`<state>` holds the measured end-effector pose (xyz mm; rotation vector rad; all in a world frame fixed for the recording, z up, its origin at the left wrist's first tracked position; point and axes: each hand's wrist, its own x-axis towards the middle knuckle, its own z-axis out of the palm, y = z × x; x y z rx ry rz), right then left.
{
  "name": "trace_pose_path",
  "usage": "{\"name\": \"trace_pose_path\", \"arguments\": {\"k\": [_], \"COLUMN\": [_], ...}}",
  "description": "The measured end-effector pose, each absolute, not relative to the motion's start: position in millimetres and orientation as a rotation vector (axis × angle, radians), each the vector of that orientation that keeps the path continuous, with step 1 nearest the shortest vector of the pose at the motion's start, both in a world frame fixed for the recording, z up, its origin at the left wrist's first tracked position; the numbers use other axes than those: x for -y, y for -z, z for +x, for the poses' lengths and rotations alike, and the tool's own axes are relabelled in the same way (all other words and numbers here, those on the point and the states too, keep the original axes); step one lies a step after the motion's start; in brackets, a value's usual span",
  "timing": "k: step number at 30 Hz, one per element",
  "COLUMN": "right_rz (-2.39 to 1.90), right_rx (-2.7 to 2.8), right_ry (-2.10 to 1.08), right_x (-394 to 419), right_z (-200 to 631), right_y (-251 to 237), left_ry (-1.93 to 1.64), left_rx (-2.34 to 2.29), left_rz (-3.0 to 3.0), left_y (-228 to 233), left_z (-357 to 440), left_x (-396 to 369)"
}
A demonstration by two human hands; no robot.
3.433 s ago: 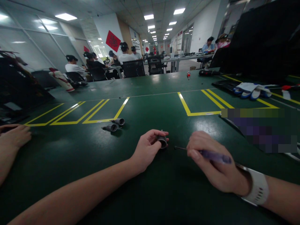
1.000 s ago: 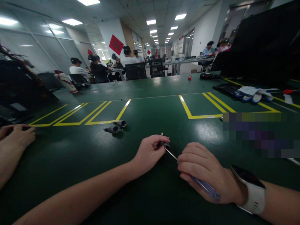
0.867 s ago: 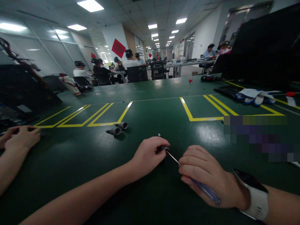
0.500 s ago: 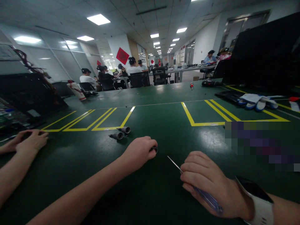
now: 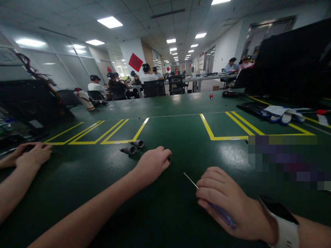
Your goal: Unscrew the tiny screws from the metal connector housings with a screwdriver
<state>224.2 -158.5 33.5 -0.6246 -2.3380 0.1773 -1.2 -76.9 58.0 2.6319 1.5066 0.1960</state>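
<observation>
we see our left hand (image 5: 152,164) curled over a small dark metal fitting (image 5: 169,159) on the matte green table (image 5: 176,137), our right hand (image 5: 227,203) gripping a thin-shafted purple-handled screwdriver (image 5: 214,208), two cylindrical metal fittings (image 5: 133,147) lying nearby

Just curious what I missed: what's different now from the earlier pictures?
The left hand drew the small dark part leftward, off the screwdriver tip that had been poking into it. The right hand keeps its grip. The two loose parts and gloves stayed put.
</observation>
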Motion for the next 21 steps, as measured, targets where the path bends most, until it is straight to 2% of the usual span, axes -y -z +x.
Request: {"name": "trace_pose_path", "arguments": {"k": [3, 7, 10, 15, 21], "right_rz": [-0.732, -0.834, -0.958, -1.067, -0.975], "right_rx": [2.270, 2.101, 1.982, 1.832, 1.584], "right_ry": [-0.292, -0.408, -0.503, -0.745, -0.831], "right_x": [156, 149, 142, 123, 97], "right_z": [225, 227, 229, 227, 219], "right_y": [-34, -36, -43, -58, -48], "left_ry": [-0.567, -0.743, -0.800, -0.658, -0.829], "left_rx": [-1.395, -1.190, -1.169, -1.251, -1.237], "left_rz": [2.263, 1.864, 2.077, 2.495, 2.306], "left_y": [-49, -38, -37, -39, -22], "left_z": [3, 9, 13, 19, 28], "left_x": [67, 53, 43, 25, 1]}}
